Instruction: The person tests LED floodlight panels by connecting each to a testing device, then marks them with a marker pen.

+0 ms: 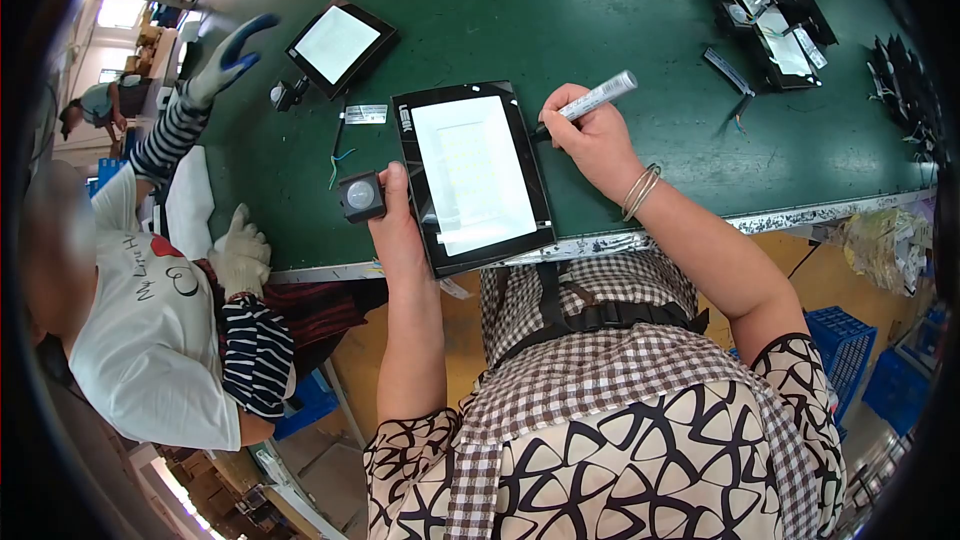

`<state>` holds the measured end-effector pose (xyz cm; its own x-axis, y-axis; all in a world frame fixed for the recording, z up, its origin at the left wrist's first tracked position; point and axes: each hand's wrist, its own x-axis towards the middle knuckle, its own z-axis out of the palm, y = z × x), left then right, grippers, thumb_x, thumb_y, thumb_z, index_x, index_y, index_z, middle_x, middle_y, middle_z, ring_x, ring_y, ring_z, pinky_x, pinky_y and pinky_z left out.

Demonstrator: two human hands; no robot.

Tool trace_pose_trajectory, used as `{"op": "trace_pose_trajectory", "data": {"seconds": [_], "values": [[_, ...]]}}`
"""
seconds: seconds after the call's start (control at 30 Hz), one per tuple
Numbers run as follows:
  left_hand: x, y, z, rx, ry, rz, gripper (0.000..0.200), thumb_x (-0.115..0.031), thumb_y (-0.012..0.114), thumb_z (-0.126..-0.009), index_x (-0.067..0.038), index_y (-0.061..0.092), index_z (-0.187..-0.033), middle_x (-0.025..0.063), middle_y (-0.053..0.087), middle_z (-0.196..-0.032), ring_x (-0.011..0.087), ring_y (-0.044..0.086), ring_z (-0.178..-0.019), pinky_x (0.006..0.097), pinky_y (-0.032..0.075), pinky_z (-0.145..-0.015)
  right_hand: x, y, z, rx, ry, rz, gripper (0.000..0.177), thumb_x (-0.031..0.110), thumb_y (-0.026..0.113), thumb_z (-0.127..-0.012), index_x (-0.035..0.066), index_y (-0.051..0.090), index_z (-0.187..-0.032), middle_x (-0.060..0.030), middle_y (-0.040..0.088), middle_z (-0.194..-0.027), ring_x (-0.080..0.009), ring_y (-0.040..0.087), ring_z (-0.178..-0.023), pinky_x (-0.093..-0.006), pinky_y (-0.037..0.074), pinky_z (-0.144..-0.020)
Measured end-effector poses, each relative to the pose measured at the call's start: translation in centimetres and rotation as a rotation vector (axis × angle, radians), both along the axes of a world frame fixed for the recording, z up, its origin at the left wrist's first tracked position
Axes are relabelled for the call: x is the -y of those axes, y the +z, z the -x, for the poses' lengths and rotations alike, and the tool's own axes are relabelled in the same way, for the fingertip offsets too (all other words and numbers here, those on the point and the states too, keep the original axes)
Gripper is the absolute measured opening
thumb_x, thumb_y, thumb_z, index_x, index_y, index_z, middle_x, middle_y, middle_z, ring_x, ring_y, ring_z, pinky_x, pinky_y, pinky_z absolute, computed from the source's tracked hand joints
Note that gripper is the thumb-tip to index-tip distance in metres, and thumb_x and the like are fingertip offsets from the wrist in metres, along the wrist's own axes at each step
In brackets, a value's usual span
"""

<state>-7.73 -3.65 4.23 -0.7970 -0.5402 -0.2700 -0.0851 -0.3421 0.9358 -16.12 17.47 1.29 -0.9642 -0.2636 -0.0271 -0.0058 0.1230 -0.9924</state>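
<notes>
Black-and-cream cloth top (630,460); left hand (403,235) clamps a black rectangular lamp (475,170), white lettering (405,118) blurred; right hand (597,145) pinches a silver-grey marker (605,93).

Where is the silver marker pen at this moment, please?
In the head view, the marker pen is held in the person's right hand, just right of the black-framed panel, its tip close to the panel's right edge.

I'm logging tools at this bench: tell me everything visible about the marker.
The marker is a thick, silvery-grey cylinder, plastic or metal by its look, with dark print and a dark front end. It slants in the right hand, which partly hides it; the dark end points toward the panel; contact is unclear.
</notes>
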Motion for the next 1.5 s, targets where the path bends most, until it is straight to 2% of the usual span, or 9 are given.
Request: {"op": "trace_pose_trajectory", "data": {"seconds": [0.03,0.13,0.23,0.4,0.63,0.87,1.5], "values": [[0.0,-0.1,0.0,-0.007,-0.002,-0.006,0.024,-0.025,0.059,-0.09,-0.002,0.053,-0.096,0.0045,0.057,-0.091,0.0119,0.055,-0.082,0.0266,0.047,-0.073,-0.1,-0.1,0.0,-0.014,0.019,-0.029,0.012,0.016,0.057,-0.083,0.005,0.056,-0.079,0.002,0.048,-0.06,-0.0059,0.045,-0.055,-0.0242,0.037,-0.05],[0.1,-0.2,0.0,-0.019,-0.007,-0.025,0.023,-0.024,0.058,-0.091,-0.002,0.053,-0.096,0.004,0.057,-0.09,0.0114,0.056,-0.081,0.0262,0.047,-0.072,-0.5,0.1,-0.3,0.091,0.001,0.203,0.01,0.014,0.057,-0.084,0.005,0.056,-0.08,0.0025,0.049,-0.063,-0.0056,0.047,-0.056,-0.0224,0.039,-0.051],[-0.2,-0.2,-0.3,-0.028,0.009,-0.058,0.022,-0.024,0.058,-0.091,-0.003,0.052,-0.097,0.0038,0.057,-0.089,0.0113,0.056,-0.081,0.0264,0.048,-0.071,-1.5,1.1,-0.9,0.181,-0.049,0.302,0.009,0.012,0.056,-0.086,0.005,0.056,-0.08,0.0024,0.05,-0.066,-0.0057,0.049,-0.058,-0.021,0.04,-0.053],[-1.6,0.1,-0.4,-0.041,0.074,-0.118,0.02,-0.024,0.057,-0.092,-0.005,0.051,-0.096,0.0041,0.058,-0.09,0.0117,0.058,-0.081,0.0268,0.049,-0.07,-3.5,2.1,-3.4,0.255,0.009,0.223,0.008,0.011,0.056,-0.085,0.006,0.055,-0.079,0.0032,0.05,-0.066,-0.0044,0.048,-0.058,-0.0205,0.039,-0.053],[-1.7,0.3,0.1,-0.05,0.046,-0.106,0.019,-0.024,0.057,-0.092,-0.005,0.052,-0.094,0.0038,0.057,-0.09,0.0115,0.057,-0.082,0.0266,0.048,-0.072,-2.7,0.9,-4.7,0.11,0.063,0.151,0.008,0.01,0.057,-0.084,0.006,0.055,-0.077,0.0058,0.046,-0.064,-0.0028,0.041,-0.058,-0.0206,0.033,-0.051],[-1.5,-0.3,0.1,-0.078,0.042,-0.123,0.019,-0.024,0.057,-0.092,-0.006,0.052,-0.093,0.0035,0.057,-0.09,0.0114,0.056,-0.082,0.0269,0.047,-0.073,-2.5,0.8,-4.7,0.081,0.1,0.043,0.009,0.012,0.057,-0.084,0.005,0.055,-0.079,0.0042,0.045,-0.062,-0.0036,0.041,-0.056,-0.0216,0.034,-0.05],[-1.2,-1.1,0.0,-0.109,0.022,-0.132,0.016,-0.024,0.054,-0.093,-0.008,0.053,-0.093,0.0047,0.061,-0.091,0.0137,0.062,-0.082,0.029,0.052,-0.071,-1.9,0.5,-4.5,0.055,0.031,0.076,0.009,0.012,0.056,-0.084,0.005,0.055,-0.078,0.0038,0.046,-0.061,-0.0039,0.041,-0.057,-0.022,0.035,-0.051]]}}
